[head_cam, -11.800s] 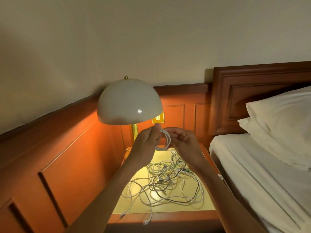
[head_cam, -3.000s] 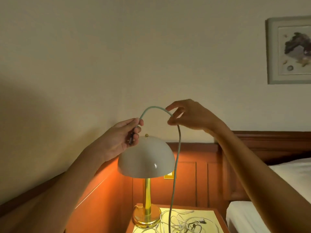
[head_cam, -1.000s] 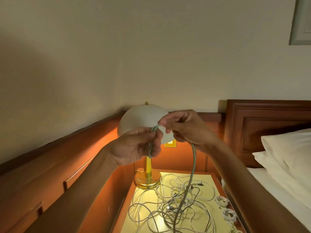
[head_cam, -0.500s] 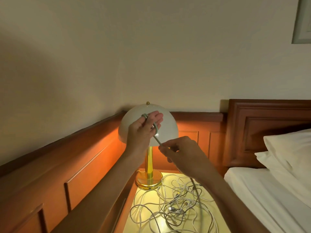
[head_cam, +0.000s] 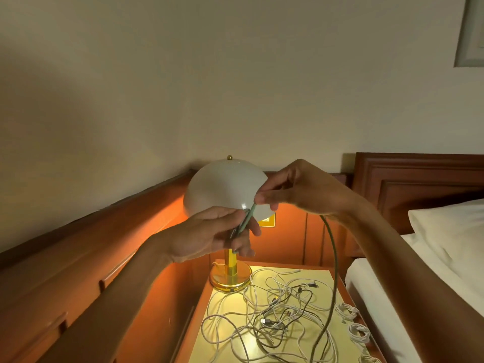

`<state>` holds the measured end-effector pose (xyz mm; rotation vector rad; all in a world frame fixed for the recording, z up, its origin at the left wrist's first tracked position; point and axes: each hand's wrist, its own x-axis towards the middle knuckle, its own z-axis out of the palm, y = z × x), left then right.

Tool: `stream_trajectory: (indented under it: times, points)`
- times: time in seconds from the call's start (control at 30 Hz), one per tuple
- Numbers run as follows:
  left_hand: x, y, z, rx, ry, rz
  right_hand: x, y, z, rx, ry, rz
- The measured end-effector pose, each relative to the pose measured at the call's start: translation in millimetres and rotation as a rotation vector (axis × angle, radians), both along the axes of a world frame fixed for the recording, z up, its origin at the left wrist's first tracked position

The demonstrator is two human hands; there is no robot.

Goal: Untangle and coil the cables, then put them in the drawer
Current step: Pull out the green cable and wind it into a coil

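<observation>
Two hands are raised in front of one white dome-shaded lamp with a brass stem (head_cam: 225,191). The left hand (head_cam: 207,238) has its fingers curled round a folded end of one pale green cable (head_cam: 334,260). The right hand (head_cam: 303,192) pinches the same cable between thumb and forefinger just above the left. From the right hand the cable hangs down to the yellow-lit wooden bench (head_cam: 324,277). It meets one loose tangle of white and dark cables (head_cam: 275,310) there; how many cables are in the tangle cannot be told. Three small coiled white cables (head_cam: 358,332) lie in a row along the bench's right edge, beside the white-sheeted bed (head_cam: 379,292).
</observation>
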<state>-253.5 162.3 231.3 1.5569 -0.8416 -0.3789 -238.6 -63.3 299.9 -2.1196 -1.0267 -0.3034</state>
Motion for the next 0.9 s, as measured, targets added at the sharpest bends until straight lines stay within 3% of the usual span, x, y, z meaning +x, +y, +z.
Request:
stream_trajectory:
  times: [0.07, 0.13, 0.23, 0.33, 0.43, 0.53, 0.67, 0.77, 0.8, 0.83, 0.9]
  points:
    - [-7, 2, 5, -0.077, 0.090, -0.059, 2, 2, -13, 0.161, 0.098, 0.077]
    - [-13, -3, 9, -0.349, 0.219, -0.044, 2, 13, -36, 0.395, 0.249, 0.079]
    - [-11, -24, 9, -0.721, 0.324, 0.183, -2, 41, -78, 0.654, 0.387, -0.032]
    - [-3, -41, 5, -0.938, 0.409, 0.272, -10, 60, -102, 0.667, 0.312, -0.231]
    - [6, -43, 3, -1.018, 0.358, 0.367, -18, 62, -110, 0.580, 0.267, -0.289]
    - [17, -43, -3, -0.898, 0.105, 0.543, -23, 59, -109, 0.414, 0.228, -0.301]
    - [26, -42, -18, -0.413, -0.391, 0.851, -25, 46, -94, 0.125, 0.053, -0.349]
    - [30, -39, -27, -0.168, -0.551, 0.866, -24, 42, -84, -0.050, 0.022, -0.343]
    - [28, -39, -27, -0.181, -0.519, 0.848, -24, 41, -82, -0.091, 0.011, -0.335]
    - [24, -40, -23, -0.321, -0.357, 0.792, -22, 41, -82, -0.114, 0.006, -0.336]
    - [21, -37, -8, -0.780, 0.156, 0.569, -20, 40, -83, -0.108, 0.019, -0.374]
